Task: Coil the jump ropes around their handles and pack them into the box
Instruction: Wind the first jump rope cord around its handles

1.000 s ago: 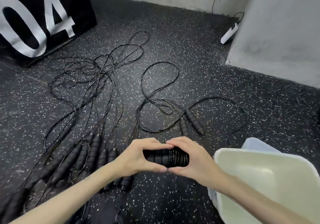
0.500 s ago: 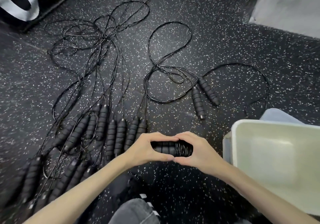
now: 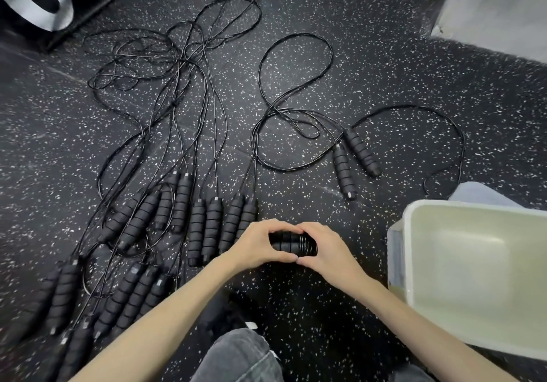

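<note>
Both hands meet over the floor (image 3: 370, 79) in the lower centre of the head view, holding one coiled rope (image 3: 293, 244) between them. Left hand (image 3: 260, 247): fingers curled over the top of the bundle, thumb under it, gripping the handle end. Right hand (image 3: 328, 248): fingers curled round the end where the thin cord is wound in tight turns (glossy black loops visible between the two hands). Thumb tips touch or nearly touch below the bundle; index tips meet above it.

Box (image 3: 414, 251): pale plastic, open top, just right of the right hand, resting on the floor. What can be seen of its inside holds no rope.

Loose ropes (image 3: 207, 224): a row of paired black ribbed foam handles lies left of the left hand, the nearest pair partly hidden behind it. More handles sit lower left, several overlapping. Their cords run away from the person and tangle together further up the floor.

One separate rope (image 3: 358, 152) lies apart, above the box, its two handles side by side, cord in wide loops.

Black board (image 3: 44, 2) with white lettering, upper left corner. Grey trouser knee (image 3: 236, 358) at bottom centre.
</note>
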